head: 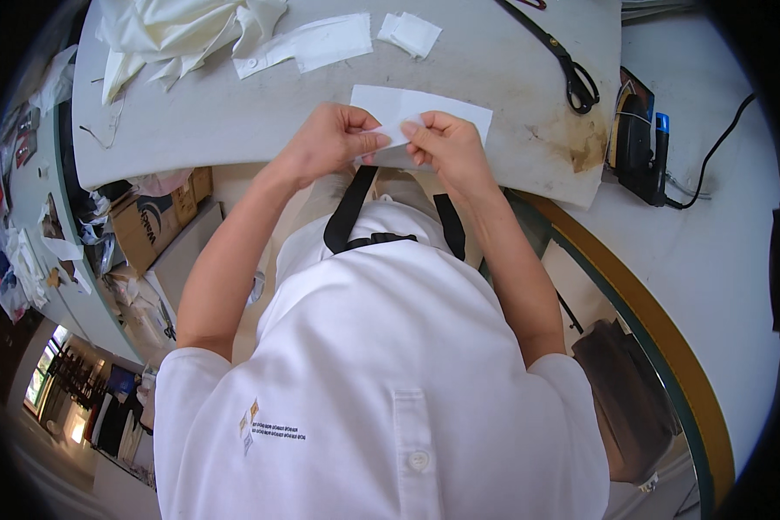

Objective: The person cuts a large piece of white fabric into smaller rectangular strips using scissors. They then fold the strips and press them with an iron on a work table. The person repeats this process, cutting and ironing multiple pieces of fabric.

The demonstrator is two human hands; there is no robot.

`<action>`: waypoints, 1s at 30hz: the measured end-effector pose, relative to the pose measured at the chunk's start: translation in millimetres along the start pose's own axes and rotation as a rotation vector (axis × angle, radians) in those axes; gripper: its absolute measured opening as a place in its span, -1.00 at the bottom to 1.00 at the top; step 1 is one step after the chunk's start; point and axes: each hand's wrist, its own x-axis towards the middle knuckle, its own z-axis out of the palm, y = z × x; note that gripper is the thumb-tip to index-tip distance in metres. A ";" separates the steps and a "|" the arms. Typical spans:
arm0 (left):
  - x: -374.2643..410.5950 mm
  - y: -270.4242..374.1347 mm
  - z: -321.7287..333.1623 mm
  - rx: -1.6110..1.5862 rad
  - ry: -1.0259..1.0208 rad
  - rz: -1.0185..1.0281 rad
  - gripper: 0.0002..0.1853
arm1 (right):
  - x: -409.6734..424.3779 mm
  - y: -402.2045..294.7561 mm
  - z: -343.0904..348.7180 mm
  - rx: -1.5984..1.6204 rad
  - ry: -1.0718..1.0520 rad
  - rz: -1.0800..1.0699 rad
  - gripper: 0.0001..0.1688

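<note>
My left hand point(338, 140) and my right hand point(445, 146) pinch a small white piece, fabric or paper, between thumbs and fingers, close together at the table's near edge. A larger white rectangular sheet point(458, 110) lies flat under and behind my hands; where it meets the held piece is hard to tell. Beyond it lie a white fabric strip with a button point(331, 44) and a small stack of white fabric pieces point(411, 34). Crumpled cream-white fabric point(169, 32) is heaped at the far left.
Black tailor's scissors point(569, 65) lie at the far right of the padded table point(234, 123), near a brown stain. Right of the table rests an iron point(637, 146) with a black cord. Thread lies at the left; a cardboard box point(149, 224) stands below.
</note>
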 end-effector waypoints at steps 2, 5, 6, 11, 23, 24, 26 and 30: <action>2.1 -17.9 -16.2 0.072 0.042 0.013 -0.82 | 3.5 5.7 4.8 -0.062 0.079 -0.043 -0.82; 4.7 -46.9 -41.6 0.028 0.111 0.004 -0.82 | 5.0 13.9 14.9 -0.038 0.174 -0.043 -0.78; 4.9 -51.6 -47.6 -0.034 0.130 -0.007 -0.82 | 6.5 17.6 17.2 -0.012 0.189 -0.038 -0.78; 22.6 -65.7 -41.3 -0.286 0.348 0.026 -0.80 | 21.4 23.1 28.9 -0.083 0.302 -0.041 -0.77; 46.5 -61.0 -35.3 -0.002 0.560 0.063 -0.77 | 60.5 42.8 26.4 -0.559 0.659 -0.237 -0.75; 46.2 -61.2 -35.2 0.005 0.563 0.063 -0.77 | 61.4 42.9 26.2 -0.555 0.657 -0.223 -0.74; 45.4 -61.2 -34.6 0.017 0.570 0.064 -0.76 | 62.7 42.2 26.2 -0.545 0.653 -0.194 -0.74; 43.8 -59.1 -33.3 0.052 0.579 0.080 -0.76 | 63.1 41.4 27.8 -0.569 0.669 -0.208 -0.74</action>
